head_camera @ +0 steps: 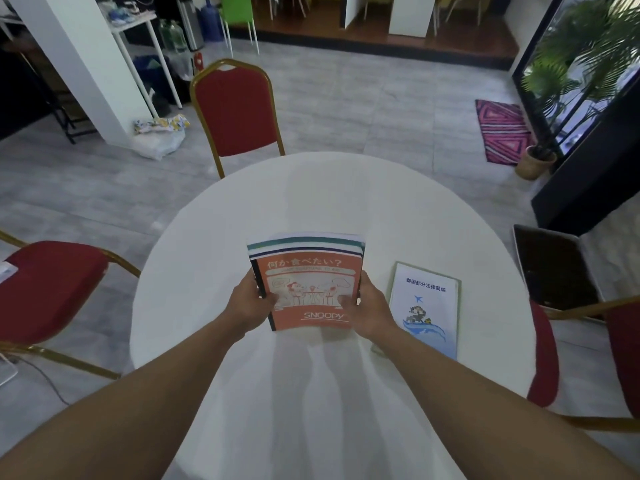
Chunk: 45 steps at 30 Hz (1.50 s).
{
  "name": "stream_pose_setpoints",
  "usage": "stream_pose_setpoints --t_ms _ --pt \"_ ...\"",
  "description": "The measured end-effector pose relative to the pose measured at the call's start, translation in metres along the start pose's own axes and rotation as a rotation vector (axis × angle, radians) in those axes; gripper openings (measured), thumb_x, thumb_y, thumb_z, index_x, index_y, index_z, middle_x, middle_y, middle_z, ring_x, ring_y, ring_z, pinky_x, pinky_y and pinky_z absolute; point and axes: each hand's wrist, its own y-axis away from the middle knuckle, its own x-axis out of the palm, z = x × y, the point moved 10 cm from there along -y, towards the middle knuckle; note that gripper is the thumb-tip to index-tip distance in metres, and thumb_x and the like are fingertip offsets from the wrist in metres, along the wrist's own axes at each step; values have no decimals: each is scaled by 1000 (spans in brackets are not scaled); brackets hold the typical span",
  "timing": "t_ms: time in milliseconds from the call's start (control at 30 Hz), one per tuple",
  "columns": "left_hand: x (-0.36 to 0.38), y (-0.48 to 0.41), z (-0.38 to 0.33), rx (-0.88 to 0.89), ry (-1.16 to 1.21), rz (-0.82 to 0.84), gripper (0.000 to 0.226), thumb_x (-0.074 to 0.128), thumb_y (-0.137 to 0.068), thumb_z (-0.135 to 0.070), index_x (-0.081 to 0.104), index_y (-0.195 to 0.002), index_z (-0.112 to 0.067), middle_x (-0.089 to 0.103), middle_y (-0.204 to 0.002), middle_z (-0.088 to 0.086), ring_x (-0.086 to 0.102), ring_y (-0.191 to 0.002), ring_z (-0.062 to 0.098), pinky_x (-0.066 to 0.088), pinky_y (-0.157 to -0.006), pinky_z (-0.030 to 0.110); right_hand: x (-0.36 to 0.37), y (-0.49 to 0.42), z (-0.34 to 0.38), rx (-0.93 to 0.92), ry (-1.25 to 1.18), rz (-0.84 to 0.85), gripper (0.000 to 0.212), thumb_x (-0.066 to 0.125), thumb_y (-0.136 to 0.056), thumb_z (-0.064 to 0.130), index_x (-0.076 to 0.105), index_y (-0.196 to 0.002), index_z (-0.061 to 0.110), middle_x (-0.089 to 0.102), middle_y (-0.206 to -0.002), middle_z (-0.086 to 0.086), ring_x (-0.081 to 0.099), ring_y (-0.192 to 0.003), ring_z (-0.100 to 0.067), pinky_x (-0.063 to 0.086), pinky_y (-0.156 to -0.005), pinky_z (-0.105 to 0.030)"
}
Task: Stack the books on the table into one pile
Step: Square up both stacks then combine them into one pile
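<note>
**Pile squared between both hands; one book left out to the right**

Observed: Both hands hold the pile (304,244) by its long sides. The left hand (251,303) wraps the left edge and the right hand (369,308) wraps the right edge. Each thumb lies on the cover of the top book and the other fingers curl round the side. The top book is the orange book (308,271). Several teal, navy and white edges show fanned out beyond it on the far side, so the pile is not flush. I cannot tell whether the pile rests on the tabletop (311,188) or is lifted slightly off it.

Just to the right of the right hand, apart from the pile, a white booklet (424,306) lies flat on the tabletop. A green margin shows round it. I cannot tell whether this is its own cover or a second book underneath.

Step in hand (judgement): evening up a nearly finished pile. The task is mostly done.

Next move calls for (judgement):
- Release the right hand and reach right for the booklet.
- Check what lies under the booklet.
- Lay it on the orange book, with the left hand steadying the pile.
- Tap the far edges flush.
</note>
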Motion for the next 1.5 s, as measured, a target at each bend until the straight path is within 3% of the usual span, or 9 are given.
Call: stream_pose_setpoints --t_ms 100,233,567,767,867,1000,1133,1300,1500 --pt "5 2 1 18 -1 11 38 65 -90 -10 52 -119 -31 62 -108 -13 60 -101 18 51 -63 17 4 2 -9 32 -6 10 38 60 -95 13 46 -130 23 64 -121 4 60 -101 -15 45 -81 -24" --pt "8 3 3 -8 6 -1 34 65 -91 -11 55 -117 -29 64 -113 -6 61 -103 21 55 -76 32 6 3 -13 51 5 30 38 58 -97 13 46 -132 22 65 -124 2 61 -107 -19 45 -84 -27" --pt "5 5 4 20 -14 21 35 66 -89 -9 57 -113 -32 63 -105 -16 60 -105 19 51 -72 24 7 7 -13 17 -40 33 42 60 -95 9 47 -132 22 64 -125 3 61 -111 -19 49 -91 -30" --pt "6 5 5 -28 1 -1 33 66 -90 -9 54 -107 -35 61 -108 -8 58 -103 22 53 -78 34 9 5 -15 31 -36 38 42 59 -96 11 47 -134 25 65 -127 3 63 -113 -22 53 -98 -39" --pt "2 3 -1 -13 0 -8 33 66 -90 -11 54 -113 -31 62 -114 -4 60 -104 24 55 -77 34 7 2 -12 0 -22 23 38 57 -96 13 48 -130 26 66 -123 3 64 -109 -21 55 -92 -38" --pt "5 4 -1 -38 6 17 36 62 -92 -9 52 -122 -26 62 -121 -1 59 -110 27 55 -90 46 10 1 -16 10 -27 29 37 58 -96 13 48 -129 26 66 -123 4 65 -110 -22 56 -94 -41" --pt "5 5 -17 66 15 -11 50 60 -92 -5 36 -130 -26 58 -123 -1 58 -110 23 57 -89 43 8 -1 -16 19 -54 -5 34 61 -96 16 43 -120 32 65 -121 5 64 -108 -19 57 -92 -39" --pt "6 6 -19 103 -11 2 47 57 -94 -2 39 -128 -29 58 -121 -4 58 -110 21 54 -79 28 7 0 -17 11 -52 -25 34 58 -97 13 46 -125 28 65 -120 5 64 -107 -18 56 -89 -34" --pt "10 7 -10 108 -30 7 44 58 -95 -14 39 -131 -28 58 -121 -7 58 -106 16 56 -74 26 6 1 -23 -1 -46 -33 33 61 -95 17 46 -119 33 66 -117 9 64 -105 -14 56 -88 -34"
